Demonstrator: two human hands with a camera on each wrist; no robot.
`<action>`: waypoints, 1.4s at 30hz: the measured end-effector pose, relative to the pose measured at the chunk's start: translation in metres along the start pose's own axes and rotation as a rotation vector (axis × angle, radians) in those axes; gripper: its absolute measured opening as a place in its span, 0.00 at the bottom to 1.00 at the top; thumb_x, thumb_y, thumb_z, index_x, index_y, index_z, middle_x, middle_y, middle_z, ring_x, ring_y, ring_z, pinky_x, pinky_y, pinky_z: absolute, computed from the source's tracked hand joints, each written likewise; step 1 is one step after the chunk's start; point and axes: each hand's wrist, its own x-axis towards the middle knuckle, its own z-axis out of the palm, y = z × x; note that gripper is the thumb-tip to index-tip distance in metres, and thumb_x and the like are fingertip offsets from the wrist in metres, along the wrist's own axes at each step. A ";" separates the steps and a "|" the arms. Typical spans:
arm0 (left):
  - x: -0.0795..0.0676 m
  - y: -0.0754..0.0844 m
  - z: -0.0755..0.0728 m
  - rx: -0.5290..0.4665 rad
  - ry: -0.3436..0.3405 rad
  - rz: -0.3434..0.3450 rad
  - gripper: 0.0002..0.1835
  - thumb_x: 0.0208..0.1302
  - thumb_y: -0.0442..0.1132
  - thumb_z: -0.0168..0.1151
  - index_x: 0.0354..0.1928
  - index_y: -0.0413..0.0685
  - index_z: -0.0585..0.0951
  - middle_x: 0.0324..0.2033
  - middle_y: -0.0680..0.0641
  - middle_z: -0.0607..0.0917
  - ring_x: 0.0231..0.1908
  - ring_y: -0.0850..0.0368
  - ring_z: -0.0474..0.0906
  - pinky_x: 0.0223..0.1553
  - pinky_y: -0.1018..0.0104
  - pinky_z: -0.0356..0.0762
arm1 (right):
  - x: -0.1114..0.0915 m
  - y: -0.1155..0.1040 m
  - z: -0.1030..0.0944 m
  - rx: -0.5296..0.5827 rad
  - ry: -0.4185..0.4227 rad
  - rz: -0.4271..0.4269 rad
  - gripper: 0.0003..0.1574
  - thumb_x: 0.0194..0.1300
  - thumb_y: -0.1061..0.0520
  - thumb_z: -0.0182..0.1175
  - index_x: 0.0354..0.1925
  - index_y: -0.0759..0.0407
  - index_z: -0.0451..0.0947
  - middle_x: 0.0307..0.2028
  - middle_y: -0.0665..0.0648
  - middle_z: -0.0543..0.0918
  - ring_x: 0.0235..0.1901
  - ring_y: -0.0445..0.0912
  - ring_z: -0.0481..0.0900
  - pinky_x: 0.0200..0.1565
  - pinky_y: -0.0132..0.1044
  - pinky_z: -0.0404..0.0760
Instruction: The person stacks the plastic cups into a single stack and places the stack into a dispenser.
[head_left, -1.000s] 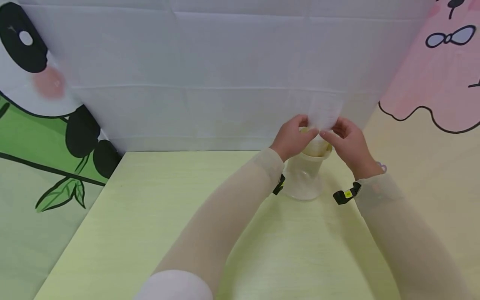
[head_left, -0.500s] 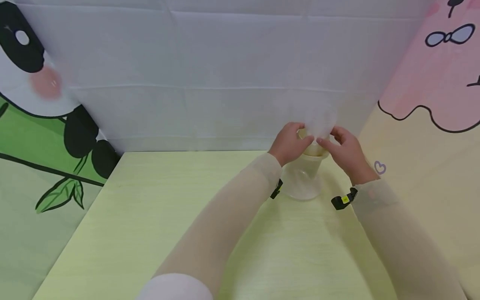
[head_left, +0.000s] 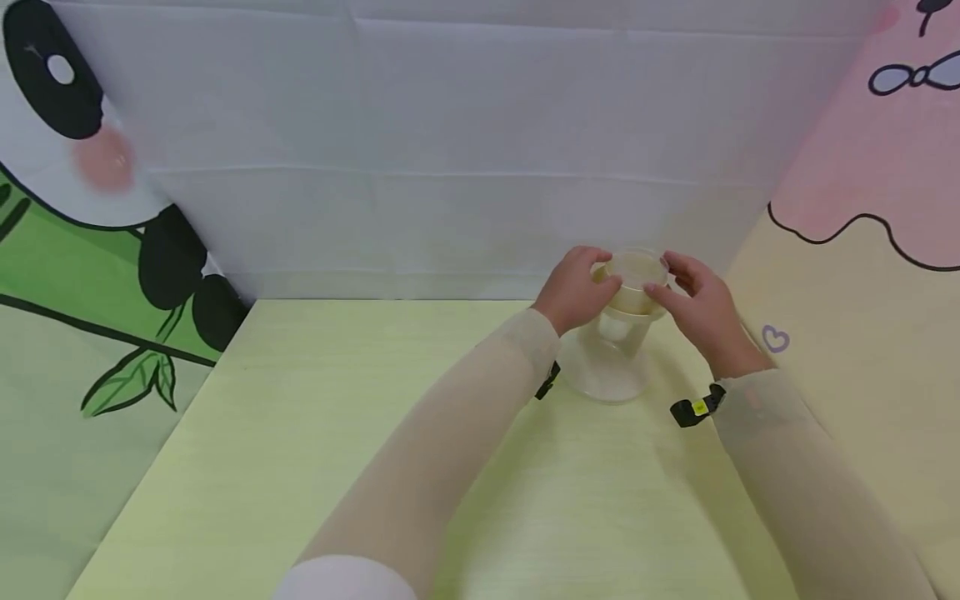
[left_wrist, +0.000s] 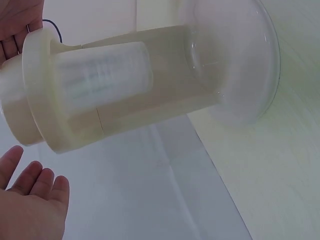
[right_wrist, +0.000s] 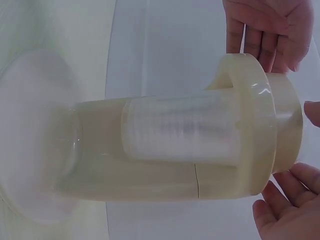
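Note:
A cream cup holder [head_left: 600, 367] with a wide, clear round base stands upright on the table in the head view. Its thick ring collar [left_wrist: 42, 90] carries a narrower sleeve on top. Through the side opening, a stack of translucent plastic cups [right_wrist: 180, 127] hangs inside. The uppermost cup rim [head_left: 639, 265] shows above the sleeve. My left hand [head_left: 576, 287] is at the left of the sleeve; in the left wrist view its loosely bent fingers stand apart from it. On the opposite side, my right hand [head_left: 701, 308] has relaxed fingers close to the sleeve; contact is unclear.
The pale yellow-green table [head_left: 360, 433] extends left and forward of the holder. A white cloth wall [head_left: 420, 158] rises directly behind. Printed panels flank it, one with a pink figure [head_left: 862, 167] at right.
The translucent cups have gone down into the holder from above its top. Both hands have come down to the sleeve, and their fingers have let go of the cups.

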 end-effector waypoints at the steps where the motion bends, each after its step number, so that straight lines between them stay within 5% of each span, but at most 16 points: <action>1: -0.001 0.000 -0.002 0.005 0.001 0.003 0.26 0.76 0.51 0.58 0.71 0.50 0.75 0.70 0.50 0.72 0.70 0.58 0.66 0.69 0.69 0.64 | 0.000 0.000 -0.001 -0.001 0.005 -0.001 0.48 0.73 0.43 0.63 0.80 0.58 0.57 0.77 0.60 0.62 0.75 0.59 0.59 0.72 0.59 0.63; 10: -0.026 -0.003 -0.024 -0.031 -0.035 0.023 0.28 0.76 0.51 0.57 0.73 0.52 0.71 0.71 0.52 0.70 0.72 0.58 0.63 0.71 0.65 0.62 | -0.015 -0.005 -0.001 -0.004 0.087 -0.062 0.44 0.74 0.45 0.63 0.78 0.58 0.60 0.75 0.60 0.65 0.75 0.59 0.60 0.75 0.52 0.59; 20: -0.098 -0.030 -0.062 0.105 -0.089 0.054 0.33 0.76 0.53 0.57 0.78 0.55 0.65 0.75 0.55 0.65 0.74 0.58 0.59 0.72 0.59 0.63 | -0.036 0.004 -0.005 -0.082 0.095 -0.126 0.42 0.76 0.47 0.60 0.79 0.60 0.58 0.76 0.63 0.63 0.73 0.65 0.60 0.73 0.60 0.58; 26: -0.135 -0.055 -0.086 0.221 -0.014 0.035 0.33 0.75 0.51 0.59 0.77 0.51 0.65 0.74 0.52 0.67 0.74 0.54 0.61 0.73 0.57 0.62 | -0.049 0.011 -0.010 -0.153 0.098 -0.131 0.43 0.76 0.48 0.59 0.79 0.59 0.56 0.76 0.64 0.62 0.73 0.67 0.58 0.71 0.68 0.58; 35: -0.185 -0.111 -0.123 0.444 0.040 -0.061 0.37 0.74 0.50 0.61 0.77 0.41 0.64 0.74 0.40 0.66 0.74 0.41 0.59 0.76 0.48 0.55 | -0.076 0.043 -0.012 -0.422 0.126 -0.230 0.43 0.72 0.54 0.62 0.76 0.70 0.58 0.70 0.75 0.65 0.70 0.71 0.60 0.68 0.70 0.59; 42: -0.225 -0.148 -0.145 0.648 0.072 0.016 0.40 0.70 0.50 0.64 0.75 0.35 0.64 0.74 0.33 0.64 0.75 0.37 0.57 0.77 0.43 0.46 | -0.097 0.051 -0.013 -0.544 0.171 -0.289 0.44 0.68 0.54 0.65 0.72 0.75 0.61 0.67 0.77 0.68 0.67 0.72 0.63 0.68 0.67 0.61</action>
